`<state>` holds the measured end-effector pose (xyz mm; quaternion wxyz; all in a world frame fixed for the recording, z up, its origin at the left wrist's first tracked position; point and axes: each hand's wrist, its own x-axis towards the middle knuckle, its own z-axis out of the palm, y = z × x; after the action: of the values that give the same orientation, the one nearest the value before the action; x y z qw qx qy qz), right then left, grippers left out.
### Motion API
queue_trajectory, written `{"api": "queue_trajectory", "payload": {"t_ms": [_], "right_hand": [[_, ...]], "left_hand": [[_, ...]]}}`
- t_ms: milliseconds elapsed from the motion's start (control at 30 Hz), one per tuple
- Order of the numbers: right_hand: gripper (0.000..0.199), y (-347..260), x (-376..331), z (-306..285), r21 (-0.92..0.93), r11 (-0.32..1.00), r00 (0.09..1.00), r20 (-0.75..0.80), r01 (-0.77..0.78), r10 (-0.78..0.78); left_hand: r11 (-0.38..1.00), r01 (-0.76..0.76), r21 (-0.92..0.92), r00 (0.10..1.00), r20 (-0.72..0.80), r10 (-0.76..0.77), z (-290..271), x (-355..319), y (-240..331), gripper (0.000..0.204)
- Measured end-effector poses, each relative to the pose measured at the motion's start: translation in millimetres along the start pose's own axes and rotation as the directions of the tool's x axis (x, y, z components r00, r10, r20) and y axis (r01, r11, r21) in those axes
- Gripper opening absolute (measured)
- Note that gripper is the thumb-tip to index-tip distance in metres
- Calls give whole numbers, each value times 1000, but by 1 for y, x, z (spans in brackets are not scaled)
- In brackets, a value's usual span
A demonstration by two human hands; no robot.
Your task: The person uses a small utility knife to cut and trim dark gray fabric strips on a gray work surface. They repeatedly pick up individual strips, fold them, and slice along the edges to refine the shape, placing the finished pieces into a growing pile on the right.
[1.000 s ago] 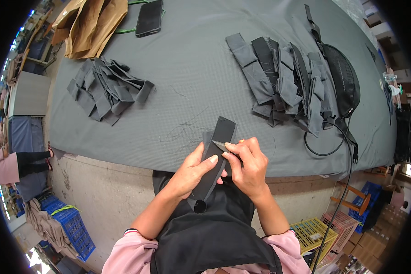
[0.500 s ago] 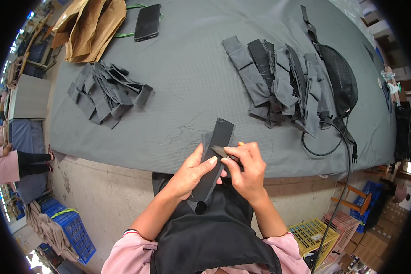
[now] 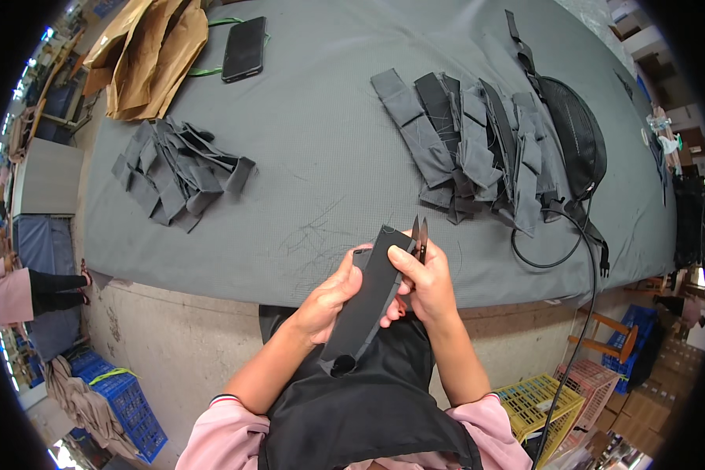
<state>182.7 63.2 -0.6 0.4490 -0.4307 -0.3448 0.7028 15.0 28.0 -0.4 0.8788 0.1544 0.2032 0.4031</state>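
A dark grey fabric strip point(image 3: 370, 294), folded over, is held slantwise in front of my apron at the table's near edge. Around its left edge my left hand point(image 3: 321, 304) is closed, with the thumb along the side. My right hand point(image 3: 431, 286) pinches the strip's upper right edge under its thumb. Tucked in that same hand are small scissors point(image 3: 421, 239), their dark blades pointing up past the fingers and slightly apart. A bit of orange-red handle shows below the palm. Loose dark threads point(image 3: 317, 233) lie on the table beyond my left hand.
More grey strips lie in a small pile point(image 3: 176, 176) at left and a larger pile point(image 3: 470, 149) at right. Beyond are a brown paper bag point(image 3: 153, 59), a phone point(image 3: 244, 48) and a black waist bag point(image 3: 576, 137) with a cable point(image 3: 552, 266).
The scissors' blades have swung from lying across the strip to pointing up beside it. My right thumb now presses on the strip. My left hand still holds it.
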Motion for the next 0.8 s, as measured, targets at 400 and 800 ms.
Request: {"api": "queue_trajectory", "payload": {"t_ms": [400, 800], "right_hand": [[33, -43, -11, -24, -826, 302, 851, 346, 476, -394], [31, -51, -5, -33, -768, 294, 807, 455, 570, -376]], "left_hand": [[976, 200, 85, 979, 12, -201, -3, -7, 25, 59], [937, 347, 41, 936, 52, -349, 5, -14, 33, 60]]}}
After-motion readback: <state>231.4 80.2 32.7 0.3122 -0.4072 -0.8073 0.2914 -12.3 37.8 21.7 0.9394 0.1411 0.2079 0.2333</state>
